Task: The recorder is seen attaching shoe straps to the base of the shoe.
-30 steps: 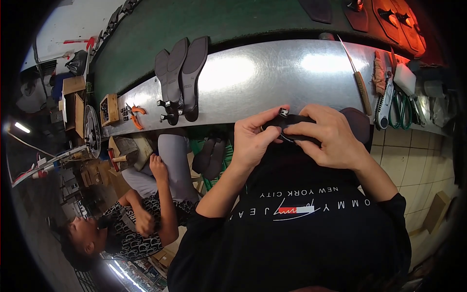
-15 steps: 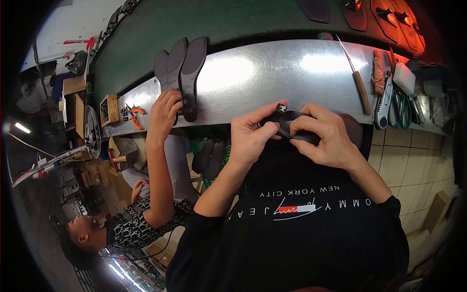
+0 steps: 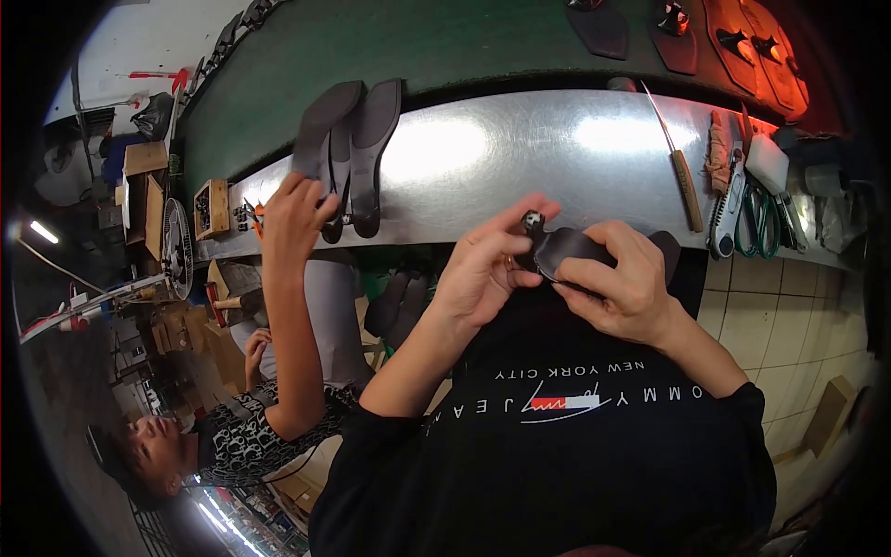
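In front of my chest is a dark sandal [image 3: 568,247] with a glossy strap and a small shiny metal ornament [image 3: 532,221] at its left end. My right hand [image 3: 620,278] is closed round its middle, thumb below and fingers over the top. Beyond that hand the sole's brownish end [image 3: 665,249] shows. My left hand [image 3: 487,265] is curled about the ornament end, the index finger stretched behind it and the thumb in front. The index fingertip is blurred.
Metal-edged bench [image 3: 520,148] ahead, with an awl [image 3: 685,176], box cutter [image 3: 727,209] and green-handled scissors [image 3: 761,218] at right. A co-worker's hand [image 3: 295,218] is beside dark soles [image 3: 376,139] at left. A fan [image 3: 174,237] and more soles [image 3: 599,32] are farther off.
The sandal has tilted and shifted slightly right, and my left fingers have loosened from their pinch. The co-worker's hand has moved left, with one sole turned across the others.
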Demonstrator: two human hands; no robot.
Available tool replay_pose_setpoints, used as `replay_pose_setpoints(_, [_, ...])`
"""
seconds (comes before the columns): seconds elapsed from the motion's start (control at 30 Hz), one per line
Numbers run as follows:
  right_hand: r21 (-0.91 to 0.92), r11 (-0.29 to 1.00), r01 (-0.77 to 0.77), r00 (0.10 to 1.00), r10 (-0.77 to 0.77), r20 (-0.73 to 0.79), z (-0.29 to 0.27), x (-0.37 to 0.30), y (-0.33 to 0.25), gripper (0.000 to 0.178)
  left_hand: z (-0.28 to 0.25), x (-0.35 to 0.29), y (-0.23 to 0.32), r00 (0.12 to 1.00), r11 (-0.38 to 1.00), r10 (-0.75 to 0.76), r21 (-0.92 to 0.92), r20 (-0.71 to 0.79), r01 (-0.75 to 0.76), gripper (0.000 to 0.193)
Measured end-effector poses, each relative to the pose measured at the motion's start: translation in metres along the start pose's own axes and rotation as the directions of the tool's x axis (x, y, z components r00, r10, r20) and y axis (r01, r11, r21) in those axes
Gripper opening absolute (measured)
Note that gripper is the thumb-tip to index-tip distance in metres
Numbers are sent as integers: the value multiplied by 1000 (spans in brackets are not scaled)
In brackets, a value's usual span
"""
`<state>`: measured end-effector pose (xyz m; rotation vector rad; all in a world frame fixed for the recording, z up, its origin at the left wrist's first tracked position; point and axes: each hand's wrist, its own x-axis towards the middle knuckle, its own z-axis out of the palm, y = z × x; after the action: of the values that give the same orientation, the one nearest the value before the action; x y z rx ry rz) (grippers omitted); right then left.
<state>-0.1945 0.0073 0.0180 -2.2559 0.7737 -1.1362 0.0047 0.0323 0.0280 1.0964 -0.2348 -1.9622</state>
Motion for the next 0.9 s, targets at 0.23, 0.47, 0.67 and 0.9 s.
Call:
replay_pose_setpoints(0.23, [-38, 993, -108, 994, 107, -24, -3, 3, -11, 22, 1, -6, -4, 957, 905, 288, 315, 44, -286, 52])
replay_pose_setpoints(0.47, [-18, 988, -156, 988, 156, -1, -5, 0, -3, 17, -10, -8, 1, 984, 897, 159, 404, 79, -177, 36])
replay_pose_setpoints(0.67, [-31, 986, -162, 987, 161, -9, -3, -1, -2, 17, -6, -10, 3, 984, 895, 145, 410, 100, -173, 33])
replay_pose_setpoints(0.9, [35, 972, -234, 972, 233, 33, 4, -8, -2, 18, -5, -6, -6, 983, 841, 177, 510, 55, -180, 22])
